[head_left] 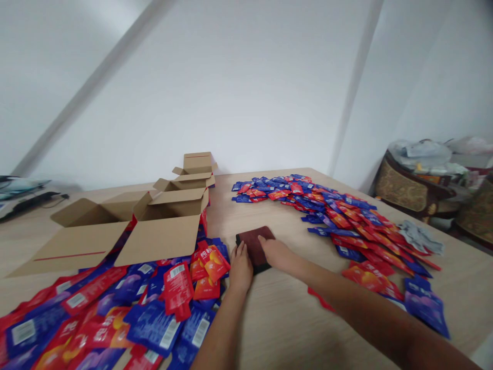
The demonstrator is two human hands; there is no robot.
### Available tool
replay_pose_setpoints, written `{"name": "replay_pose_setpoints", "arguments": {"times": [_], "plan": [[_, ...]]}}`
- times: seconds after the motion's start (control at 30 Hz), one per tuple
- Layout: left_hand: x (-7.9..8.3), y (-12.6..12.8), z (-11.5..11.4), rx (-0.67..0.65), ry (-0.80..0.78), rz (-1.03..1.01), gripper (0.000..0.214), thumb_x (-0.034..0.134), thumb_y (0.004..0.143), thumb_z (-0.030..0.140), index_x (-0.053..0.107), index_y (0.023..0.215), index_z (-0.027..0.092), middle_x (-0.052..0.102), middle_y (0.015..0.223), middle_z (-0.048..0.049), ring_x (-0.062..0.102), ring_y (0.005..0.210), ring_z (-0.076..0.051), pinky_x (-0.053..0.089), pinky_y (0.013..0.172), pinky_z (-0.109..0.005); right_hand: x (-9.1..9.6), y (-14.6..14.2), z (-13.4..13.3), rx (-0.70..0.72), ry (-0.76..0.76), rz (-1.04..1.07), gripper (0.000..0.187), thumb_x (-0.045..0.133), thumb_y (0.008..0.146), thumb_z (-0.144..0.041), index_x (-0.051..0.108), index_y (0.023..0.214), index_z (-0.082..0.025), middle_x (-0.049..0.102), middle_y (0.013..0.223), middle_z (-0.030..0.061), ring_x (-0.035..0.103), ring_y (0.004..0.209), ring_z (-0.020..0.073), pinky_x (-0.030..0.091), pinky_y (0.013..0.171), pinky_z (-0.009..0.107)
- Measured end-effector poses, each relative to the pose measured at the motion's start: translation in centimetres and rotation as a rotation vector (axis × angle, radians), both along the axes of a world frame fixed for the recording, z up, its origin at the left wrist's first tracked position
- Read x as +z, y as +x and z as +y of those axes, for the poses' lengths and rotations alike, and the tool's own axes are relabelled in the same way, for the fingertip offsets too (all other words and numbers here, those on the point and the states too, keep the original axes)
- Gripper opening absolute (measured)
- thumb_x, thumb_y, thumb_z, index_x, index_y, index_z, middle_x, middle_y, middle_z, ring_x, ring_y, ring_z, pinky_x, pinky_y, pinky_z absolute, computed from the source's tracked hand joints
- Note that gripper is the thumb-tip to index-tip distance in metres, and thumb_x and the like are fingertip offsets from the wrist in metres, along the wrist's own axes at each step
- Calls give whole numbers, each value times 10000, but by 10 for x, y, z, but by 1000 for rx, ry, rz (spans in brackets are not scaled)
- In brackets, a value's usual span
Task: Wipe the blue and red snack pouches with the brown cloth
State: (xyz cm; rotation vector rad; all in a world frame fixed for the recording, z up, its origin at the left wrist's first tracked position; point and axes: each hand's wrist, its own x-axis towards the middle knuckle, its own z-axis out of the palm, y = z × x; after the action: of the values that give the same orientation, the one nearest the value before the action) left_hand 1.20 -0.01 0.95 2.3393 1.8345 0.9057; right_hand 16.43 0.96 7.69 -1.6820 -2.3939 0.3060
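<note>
A folded dark-brown cloth point(254, 241) with a black edge lies on the table in front of me. My left hand point(241, 266) holds its left side, fingers bent along the edge. From the right, my right hand point(276, 253) grips the cloth's upper right part, the fingertips on its top face; its other fingers are partly hidden. Close to my left wrist lies a heap of red and blue spouted pouches point(179, 288), printed with fruit. No pouch is in either hand.
Open cardboard boxes point(162, 234) stand in a row at the left, pouches against them. A second heap of pouches point(335, 210) curves along the right, with a grey glove point(419, 236) on it. An armchair point(408, 180) loaded with bags stands beyond the table point(277, 313).
</note>
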Motion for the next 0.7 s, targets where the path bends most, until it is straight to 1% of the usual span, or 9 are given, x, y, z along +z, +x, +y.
{"name": "replay_pose_setpoints", "arguments": {"times": [0.1, 0.17, 0.23, 0.33, 0.4, 0.43, 0.5, 0.6, 0.7], "plan": [[-3, 1, 2, 14, -6, -12, 481, 304, 798, 31, 515, 1229, 61, 497, 1314, -147, 406, 1245, -244, 340, 1046, -421, 11, 12, 27, 9, -23, 188, 599, 419, 778, -72, 389, 1359, -213, 591, 1206, 81, 567, 1070, 177, 425, 904, 280], [-5, 1, 3, 21, -10, -10, 486, 300, 800, 31, 505, 1240, 58, 490, 1322, -141, 396, 1251, -244, 336, 1050, -419, 6, 14, 36, 3, -17, 246, 570, 422, 811, -122, 370, 1369, -229, 558, 1256, 58, 535, 1115, 160, 413, 932, 278], [-6, 1, 3, 25, -15, -6, 497, 306, 794, 28, 494, 1252, 64, 481, 1334, -132, 390, 1255, -241, 334, 1053, -416, -11, 9, 36, -5, 22, 265, 529, 427, 846, -205, 372, 1370, -161, 510, 1305, 103, 478, 1184, 192, 369, 990, 320], [-8, 1, 4, 33, -29, -5, 488, 323, 798, 49, 494, 1255, 72, 481, 1334, -128, 390, 1254, -246, 340, 1048, -422, -46, -8, 27, 37, 130, 153, 517, 369, 889, -298, 412, 1328, -29, 377, 1391, 192, 306, 1309, 265, 234, 1075, 400], [-8, 1, 5, 33, -31, -6, 483, 324, 802, 58, 497, 1253, 80, 486, 1330, -124, 391, 1255, -243, 342, 1046, -420, -61, -18, 27, 59, 201, 75, 516, 302, 909, -290, 407, 1324, -2, 302, 1427, 204, 203, 1349, 275, 161, 1095, 426], [-8, 1, 5, 30, -32, -6, 484, 324, 801, 57, 497, 1253, 81, 486, 1329, -125, 389, 1258, -241, 340, 1046, -417, -64, -22, 30, 70, 223, 48, 514, 277, 915, -281, 397, 1330, -1, 284, 1437, 199, 175, 1357, 269, 143, 1099, 425], [-6, 1, 4, 27, -31, -5, 495, 325, 792, 47, 491, 1257, 81, 480, 1334, -128, 383, 1263, -235, 333, 1051, -413, -62, -26, 43, 96, 227, 10, 515, 254, 921, -271, 371, 1345, -3, 279, 1442, 188, 166, 1361, 249, 138, 1102, 407], [-3, 2, 2, 24, -27, 3, 498, 312, 795, 37, 482, 1262, 67, 482, 1328, -140, 383, 1263, -234, 323, 1058, -410, -49, -27, 61, 105, 181, -21, 524, 261, 925, -288, 345, 1359, -7, 282, 1443, 185, 172, 1361, 239, 145, 1099, 403], [-1, 2, 0, 13, -24, 6, 487, 300, 803, 34, 492, 1250, 64, 487, 1322, -144, 391, 1258, -228, 320, 1061, -407, -42, -25, 56, 138, 137, -13, 551, 270, 924, -330, 335, 1363, -3, 266, 1446, 196, 171, 1361, 243, 153, 1096, 408]]}}
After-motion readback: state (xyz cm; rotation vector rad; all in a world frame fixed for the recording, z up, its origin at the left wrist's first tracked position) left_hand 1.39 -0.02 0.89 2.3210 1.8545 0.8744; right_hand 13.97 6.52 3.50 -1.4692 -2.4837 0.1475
